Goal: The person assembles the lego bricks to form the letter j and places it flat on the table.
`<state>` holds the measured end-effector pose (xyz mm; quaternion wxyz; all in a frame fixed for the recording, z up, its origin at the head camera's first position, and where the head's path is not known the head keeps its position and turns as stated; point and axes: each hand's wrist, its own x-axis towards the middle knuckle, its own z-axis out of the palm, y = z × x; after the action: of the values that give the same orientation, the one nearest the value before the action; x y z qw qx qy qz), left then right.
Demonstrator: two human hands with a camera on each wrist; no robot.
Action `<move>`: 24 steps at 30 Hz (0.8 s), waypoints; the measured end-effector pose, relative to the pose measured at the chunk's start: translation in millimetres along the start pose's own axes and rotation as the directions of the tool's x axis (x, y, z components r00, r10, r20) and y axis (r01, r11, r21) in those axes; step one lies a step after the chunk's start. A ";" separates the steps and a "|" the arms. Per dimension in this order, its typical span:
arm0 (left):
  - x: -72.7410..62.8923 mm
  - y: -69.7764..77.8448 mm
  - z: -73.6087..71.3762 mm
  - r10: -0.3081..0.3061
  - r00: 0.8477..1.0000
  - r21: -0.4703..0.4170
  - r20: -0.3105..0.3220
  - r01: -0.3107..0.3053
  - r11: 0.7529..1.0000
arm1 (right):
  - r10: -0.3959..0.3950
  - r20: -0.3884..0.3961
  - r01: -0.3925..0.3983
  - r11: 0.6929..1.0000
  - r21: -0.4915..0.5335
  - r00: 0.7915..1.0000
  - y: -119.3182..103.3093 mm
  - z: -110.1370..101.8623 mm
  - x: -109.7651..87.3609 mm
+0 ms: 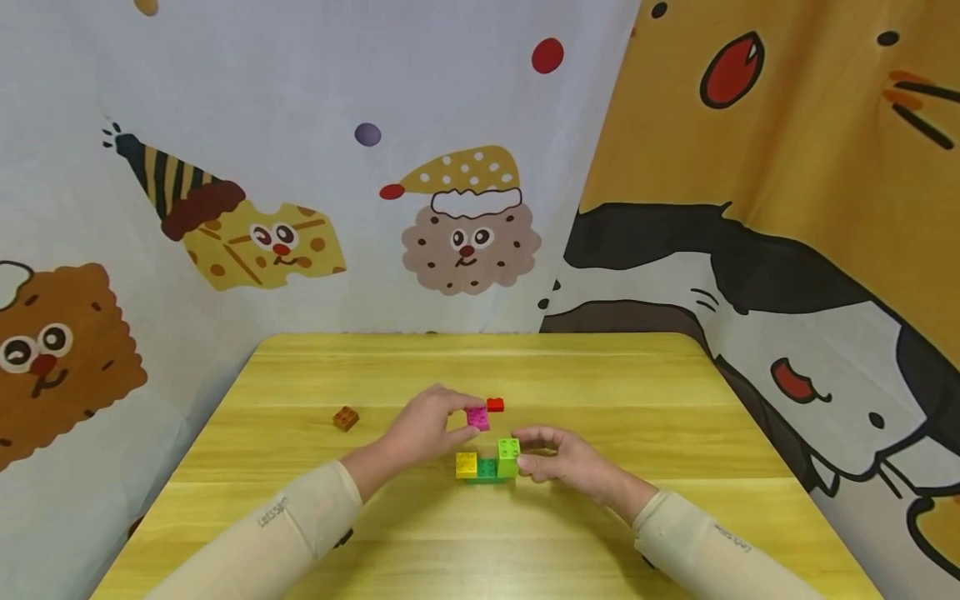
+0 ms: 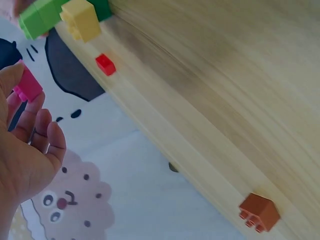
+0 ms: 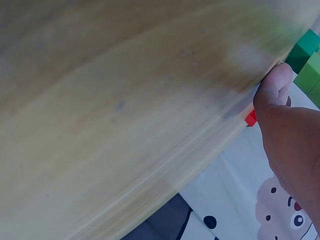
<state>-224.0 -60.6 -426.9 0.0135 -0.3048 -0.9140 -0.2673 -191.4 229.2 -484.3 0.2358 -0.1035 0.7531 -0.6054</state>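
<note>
In the head view my left hand (image 1: 431, 423) pinches a pink toy building brick (image 1: 477, 418) between thumb and fingers, held above the table; the left wrist view shows its other fingers loosely bent. My right hand (image 1: 564, 455) has thumb and fingers at the right side of light green bricks (image 1: 508, 454), stacked at the right end of a dark green brick (image 1: 487, 468). A yellow brick (image 1: 466, 465) sits at that base's left end. In the right wrist view the thumb partly hides the right fingers, close to the light green bricks (image 3: 311, 80).
A small red brick (image 1: 495, 405) lies just beyond the pink one. Farther left on the wooden table (image 1: 300, 367) is a brown-orange brick (image 1: 346, 418). A printed cloth (image 1: 300, 83) with cartoon figures hangs behind the table.
</note>
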 end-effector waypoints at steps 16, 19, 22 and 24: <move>3.6 26.3 13.2 0.149 0.987 0.021 0.056 -0.151 0.988 | -0.018 0.035 0.019 1.000 -0.019 0.999 0.6 0.8 -0.1; 5.2 27.0 17.2 0.161 0.985 0.041 0.066 -0.164 0.986 | -0.019 0.038 0.020 0.999 -0.028 0.999 1.4 0.8 0.7; 6.3 28.0 20.3 0.162 0.984 0.067 0.080 -0.168 0.984 | -0.019 0.042 0.020 0.999 -0.032 0.999 2.1 1.1 1.0; 6.5 29.2 21.6 0.163 0.983 0.082 0.086 -0.170 0.982 | -0.024 0.046 0.026 0.999 -0.034 0.999 2.3 1.2 1.1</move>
<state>-209.9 -26.7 -430.2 0.0133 -0.3897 -0.8961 -0.2123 -191.5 228.3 -487.0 0.2436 -0.1307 0.7566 -0.5925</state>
